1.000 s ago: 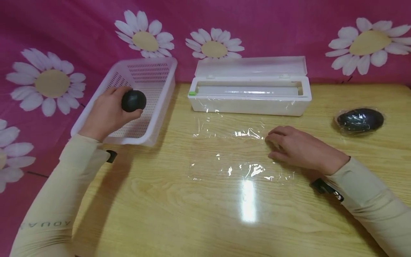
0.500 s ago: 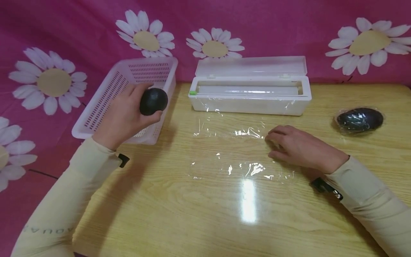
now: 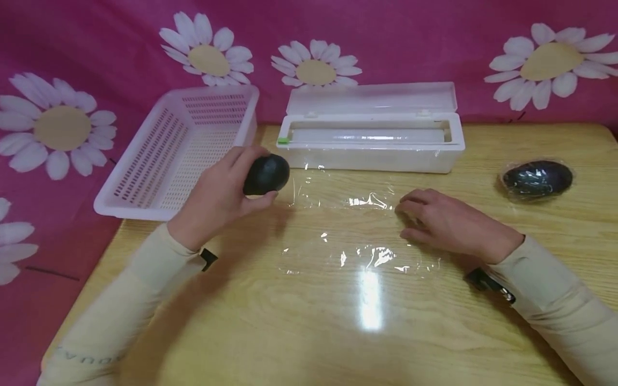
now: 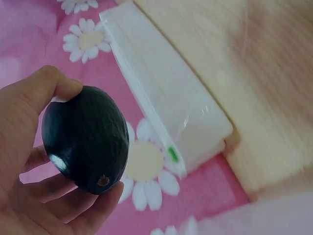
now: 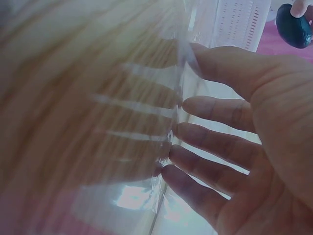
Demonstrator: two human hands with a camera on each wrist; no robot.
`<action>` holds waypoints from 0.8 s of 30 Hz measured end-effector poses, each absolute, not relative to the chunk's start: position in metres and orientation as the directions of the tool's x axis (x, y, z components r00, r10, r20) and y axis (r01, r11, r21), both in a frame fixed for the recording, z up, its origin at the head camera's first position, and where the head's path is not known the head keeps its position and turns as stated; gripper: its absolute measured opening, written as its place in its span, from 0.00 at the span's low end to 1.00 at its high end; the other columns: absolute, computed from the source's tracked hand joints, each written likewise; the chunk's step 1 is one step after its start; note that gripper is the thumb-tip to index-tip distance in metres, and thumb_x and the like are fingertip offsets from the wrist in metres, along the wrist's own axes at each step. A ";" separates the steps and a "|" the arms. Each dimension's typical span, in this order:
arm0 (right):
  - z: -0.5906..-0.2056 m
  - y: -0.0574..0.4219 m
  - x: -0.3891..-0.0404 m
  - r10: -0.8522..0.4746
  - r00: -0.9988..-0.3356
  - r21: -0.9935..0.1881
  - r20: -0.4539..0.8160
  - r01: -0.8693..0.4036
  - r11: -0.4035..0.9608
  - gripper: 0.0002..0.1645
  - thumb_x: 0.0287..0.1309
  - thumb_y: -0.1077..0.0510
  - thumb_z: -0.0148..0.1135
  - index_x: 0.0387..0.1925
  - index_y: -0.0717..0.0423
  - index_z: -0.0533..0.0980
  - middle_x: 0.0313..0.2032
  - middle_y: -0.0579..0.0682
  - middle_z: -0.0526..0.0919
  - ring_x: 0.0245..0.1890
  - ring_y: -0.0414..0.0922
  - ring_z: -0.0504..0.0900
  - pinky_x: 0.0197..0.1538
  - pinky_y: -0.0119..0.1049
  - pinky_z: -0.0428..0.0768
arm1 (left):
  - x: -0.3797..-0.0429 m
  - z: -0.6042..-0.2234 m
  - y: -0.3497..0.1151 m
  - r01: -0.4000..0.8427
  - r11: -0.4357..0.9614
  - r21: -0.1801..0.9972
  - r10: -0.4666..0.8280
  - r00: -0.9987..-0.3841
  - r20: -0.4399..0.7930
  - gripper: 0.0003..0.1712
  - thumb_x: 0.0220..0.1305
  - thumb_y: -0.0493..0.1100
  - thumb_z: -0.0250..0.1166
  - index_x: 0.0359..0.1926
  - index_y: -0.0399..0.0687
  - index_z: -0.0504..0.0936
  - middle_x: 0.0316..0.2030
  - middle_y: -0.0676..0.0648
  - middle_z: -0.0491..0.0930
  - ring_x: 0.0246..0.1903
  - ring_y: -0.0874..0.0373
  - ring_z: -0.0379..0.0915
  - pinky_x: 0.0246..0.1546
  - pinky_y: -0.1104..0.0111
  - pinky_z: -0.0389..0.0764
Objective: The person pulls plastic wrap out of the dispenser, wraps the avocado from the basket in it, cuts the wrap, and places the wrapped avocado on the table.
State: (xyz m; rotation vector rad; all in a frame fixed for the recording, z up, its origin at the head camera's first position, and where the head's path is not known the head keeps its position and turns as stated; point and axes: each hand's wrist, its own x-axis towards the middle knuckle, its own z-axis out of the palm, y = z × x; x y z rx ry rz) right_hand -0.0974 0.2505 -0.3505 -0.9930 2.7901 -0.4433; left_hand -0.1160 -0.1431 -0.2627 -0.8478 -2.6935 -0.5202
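In the head view my left hand (image 3: 217,193) grips a dark avocado (image 3: 267,175) above the table, just right of the basket's front corner. The left wrist view shows thumb and fingers around this dark green-black fruit, its stem scar (image 4: 103,180) facing out. My right hand (image 3: 446,222) stays at the right edge of a clear sheet of cling film (image 3: 357,230) spread in front of the dispenser box. In the right wrist view its fingertips touch the film's edge with fingers extended and spaced apart. A second avocado (image 3: 538,179), wrapped in film, lies at the right.
A white cling film dispenser (image 3: 372,158) stands at the back, lid up, its roll visible and a green slider at its left end. Left of it sits a white slotted basket (image 3: 248,115). A pink flowered cloth (image 3: 401,43) hangs behind the wooden table (image 3: 299,332).
My left hand has carried the avocado out from over the basket, rightward and slightly nearer, to the film's left side. The right hand has stayed at the film's edge.
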 end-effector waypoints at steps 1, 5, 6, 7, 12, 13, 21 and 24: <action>-0.351 0.250 -0.097 -0.637 -0.770 -0.322 -0.041 -0.593 0.738 0.29 0.63 0.51 0.71 0.60 0.64 0.79 0.60 0.63 0.81 0.62 0.60 0.80 0.64 0.58 0.80 | -0.115 -0.265 -0.140 0.606 0.754 0.253 0.510 -0.783 0.357 0.36 0.56 0.49 0.78 0.61 0.42 0.75 0.53 0.38 0.81 0.48 0.43 0.83 0.52 0.47 0.87; -0.351 0.251 -0.097 -0.640 -0.768 -0.308 -0.030 -0.602 0.736 0.29 0.63 0.51 0.71 0.59 0.64 0.80 0.59 0.63 0.82 0.61 0.60 0.80 0.64 0.58 0.80 | -0.115 -0.276 -0.127 0.653 0.712 0.257 0.554 -0.748 0.366 0.35 0.56 0.50 0.78 0.61 0.44 0.76 0.53 0.40 0.81 0.49 0.46 0.83 0.54 0.51 0.87; -0.351 0.251 -0.097 -0.640 -0.768 -0.309 -0.026 -0.603 0.736 0.29 0.63 0.51 0.71 0.59 0.64 0.80 0.59 0.63 0.82 0.61 0.59 0.80 0.64 0.57 0.80 | -0.115 -0.279 -0.124 0.663 0.702 0.258 0.564 -0.740 0.367 0.35 0.56 0.50 0.78 0.61 0.44 0.76 0.53 0.41 0.81 0.49 0.46 0.83 0.54 0.51 0.86; -0.351 0.251 -0.097 -0.639 -0.769 -0.307 -0.023 -0.603 0.736 0.28 0.63 0.51 0.72 0.59 0.64 0.80 0.59 0.63 0.82 0.61 0.59 0.80 0.64 0.57 0.80 | -0.116 -0.282 -0.121 0.672 0.694 0.258 0.574 -0.733 0.366 0.35 0.56 0.49 0.78 0.61 0.44 0.76 0.53 0.41 0.81 0.49 0.46 0.83 0.54 0.52 0.86; -0.351 0.251 -0.096 -0.639 -0.769 -0.300 -0.011 -0.607 0.736 0.28 0.62 0.51 0.72 0.58 0.64 0.80 0.58 0.62 0.82 0.60 0.59 0.81 0.63 0.57 0.81 | -0.118 -0.296 -0.105 0.691 0.670 0.271 0.624 -0.722 0.299 0.34 0.56 0.49 0.77 0.61 0.47 0.75 0.53 0.43 0.81 0.49 0.48 0.83 0.54 0.54 0.86; -0.351 0.251 -0.096 -0.639 -0.769 -0.298 -0.010 -0.608 0.736 0.28 0.62 0.51 0.72 0.58 0.64 0.80 0.58 0.62 0.82 0.60 0.58 0.81 0.63 0.57 0.81 | -0.118 -0.298 -0.102 0.688 0.669 0.280 0.631 -0.725 0.276 0.34 0.56 0.49 0.77 0.62 0.48 0.75 0.54 0.44 0.80 0.49 0.49 0.83 0.54 0.54 0.86; -0.351 0.251 -0.096 -0.638 -0.770 -0.295 -0.017 -0.606 0.739 0.28 0.62 0.51 0.72 0.58 0.64 0.80 0.57 0.61 0.82 0.60 0.58 0.81 0.64 0.56 0.81 | -0.118 -0.313 -0.081 0.669 0.649 0.362 0.652 -0.735 0.188 0.31 0.62 0.54 0.73 0.63 0.53 0.75 0.57 0.49 0.80 0.53 0.55 0.81 0.57 0.59 0.84; -0.351 0.250 -0.097 -0.638 -0.769 -0.298 -0.025 -0.604 0.739 0.27 0.62 0.51 0.72 0.58 0.63 0.81 0.58 0.61 0.82 0.60 0.58 0.81 0.64 0.57 0.80 | -0.118 -0.317 -0.072 0.679 0.629 0.379 0.671 -0.720 0.177 0.31 0.63 0.54 0.73 0.64 0.53 0.75 0.58 0.49 0.80 0.53 0.56 0.81 0.57 0.60 0.84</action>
